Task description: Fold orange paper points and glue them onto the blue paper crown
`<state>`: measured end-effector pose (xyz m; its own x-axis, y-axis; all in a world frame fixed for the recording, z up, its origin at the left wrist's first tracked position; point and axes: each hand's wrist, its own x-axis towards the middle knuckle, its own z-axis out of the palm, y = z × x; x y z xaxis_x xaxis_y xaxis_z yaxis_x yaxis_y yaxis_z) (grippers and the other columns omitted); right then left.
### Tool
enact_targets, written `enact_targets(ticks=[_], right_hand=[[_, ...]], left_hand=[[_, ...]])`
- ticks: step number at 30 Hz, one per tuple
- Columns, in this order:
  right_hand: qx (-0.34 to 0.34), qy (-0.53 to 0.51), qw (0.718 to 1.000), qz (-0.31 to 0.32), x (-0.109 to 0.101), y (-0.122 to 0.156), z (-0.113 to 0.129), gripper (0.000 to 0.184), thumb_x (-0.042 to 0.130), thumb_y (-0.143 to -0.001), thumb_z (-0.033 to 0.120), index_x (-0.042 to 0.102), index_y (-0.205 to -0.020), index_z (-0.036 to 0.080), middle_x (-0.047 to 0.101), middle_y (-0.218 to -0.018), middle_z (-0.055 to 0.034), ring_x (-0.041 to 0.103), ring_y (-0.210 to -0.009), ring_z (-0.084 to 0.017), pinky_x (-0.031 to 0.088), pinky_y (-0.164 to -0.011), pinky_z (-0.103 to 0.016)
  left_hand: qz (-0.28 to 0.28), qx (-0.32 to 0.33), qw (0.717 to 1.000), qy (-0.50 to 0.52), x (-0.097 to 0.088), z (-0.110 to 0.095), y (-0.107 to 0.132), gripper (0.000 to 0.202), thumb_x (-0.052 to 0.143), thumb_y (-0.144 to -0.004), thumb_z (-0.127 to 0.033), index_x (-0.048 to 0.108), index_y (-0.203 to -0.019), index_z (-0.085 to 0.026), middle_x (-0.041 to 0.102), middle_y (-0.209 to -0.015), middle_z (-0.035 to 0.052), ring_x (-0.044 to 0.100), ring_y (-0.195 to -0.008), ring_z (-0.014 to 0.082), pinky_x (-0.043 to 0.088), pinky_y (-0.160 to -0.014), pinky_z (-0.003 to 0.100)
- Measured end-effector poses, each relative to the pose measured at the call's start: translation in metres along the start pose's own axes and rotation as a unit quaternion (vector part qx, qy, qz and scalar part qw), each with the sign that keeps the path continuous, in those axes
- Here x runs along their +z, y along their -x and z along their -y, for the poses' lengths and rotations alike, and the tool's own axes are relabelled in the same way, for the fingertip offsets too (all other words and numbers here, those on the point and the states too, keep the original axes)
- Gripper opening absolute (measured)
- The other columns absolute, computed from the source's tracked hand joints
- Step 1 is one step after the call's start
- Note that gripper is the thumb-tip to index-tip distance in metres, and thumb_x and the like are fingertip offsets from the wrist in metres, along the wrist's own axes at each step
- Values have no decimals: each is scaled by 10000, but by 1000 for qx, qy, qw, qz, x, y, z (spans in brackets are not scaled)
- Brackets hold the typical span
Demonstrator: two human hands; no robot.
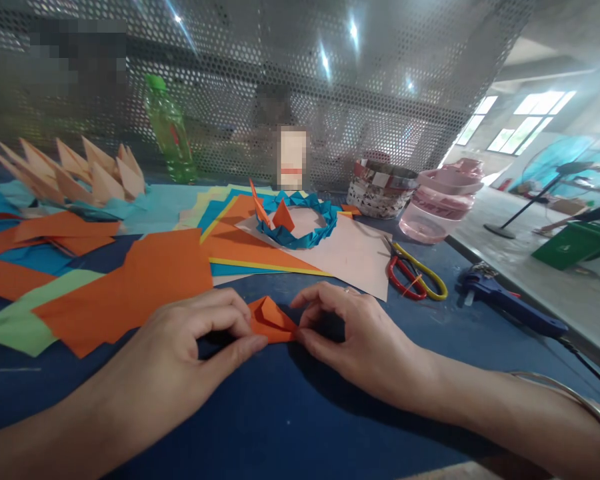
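Observation:
Between my two hands is a small piece of folded orange paper [273, 323], with a raised flap at its middle, low over the blue table. My left hand [205, 333] pinches its left end between thumb and fingers. At its right corner, the thumb and forefinger of my right hand [343, 327] close on the tip. Just beyond lies a ring of folded blue paper [300, 239] with orange folded points [283, 215] standing at its left side. It rests on a stack of coloured sheets and a pale sheet [360, 257].
Loose orange sheets [165, 273] and a green sheet [25, 320] spread at left, before a peach paper-point piece [105, 180]. A green bottle [173, 133] stands behind. Scissors [420, 273], a blue glue gun [515, 303], a pink jug [437, 207] and a patterned basket [380, 190] are at right.

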<state>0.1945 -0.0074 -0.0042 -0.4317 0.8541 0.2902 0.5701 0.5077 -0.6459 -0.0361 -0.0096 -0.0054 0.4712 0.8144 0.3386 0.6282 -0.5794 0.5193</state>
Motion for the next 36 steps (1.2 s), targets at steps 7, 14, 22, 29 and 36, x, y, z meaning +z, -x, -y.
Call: enact_targets(ticks=[7, 14, 22, 29, 36], right_hand=[[33, 12, 999, 25, -1, -3, 2, 179, 677, -835, 175, 610, -995, 217, 711, -749, 69, 650, -732, -121, 422, -782, -295], [23, -3, 999, 24, 1, -5, 0, 162, 641, -852, 171, 616, -1008, 209, 707, -747, 56, 636, -706, -113, 428, -749, -271], [7, -3, 1000, 22, 5, -5, 1, 249, 618, -802, 125, 621, -1038, 205, 674, -717, 57, 601, -659, -101, 433, -699, -245], [3, -12, 999, 34, 5, -4, -1, 240, 621, -822, 147, 615, -1055, 203, 665, -716, 55, 581, -643, -97, 427, -665, -235], [7, -3, 999, 41, 5, -6, 1, 112, 610, -837, 144, 678, -909, 197, 710, -776, 26, 611, -712, -111, 431, -696, -240]], left_hand=[[13, -57, 998, -36, 1, -7, -8, 326, 510, -891, -433, 589, -661, -215, 627, -693, -18, 592, -630, 136, 456, -574, 236], [13, -55, 996, -63, 4, -7, -12, 325, 494, -896, -419, 524, -652, -206, 584, -691, -13, 582, -619, 142, 431, -565, 263], [-23, 9, 994, -110, 9, -1, -5, 206, 486, -950, -379, 563, -847, -218, 619, -827, 1, 608, -718, 162, 469, -618, 280], [-112, 204, 935, -268, 8, -9, 8, 291, 466, -933, -117, 586, -1196, -153, 630, -1177, 98, 592, -1089, 247, 434, -975, 377], [-83, 249, 931, -252, 11, -5, 7, 295, 439, -936, -84, 632, -1155, -124, 699, -1159, 82, 622, -1068, 212, 408, -1011, 341]])
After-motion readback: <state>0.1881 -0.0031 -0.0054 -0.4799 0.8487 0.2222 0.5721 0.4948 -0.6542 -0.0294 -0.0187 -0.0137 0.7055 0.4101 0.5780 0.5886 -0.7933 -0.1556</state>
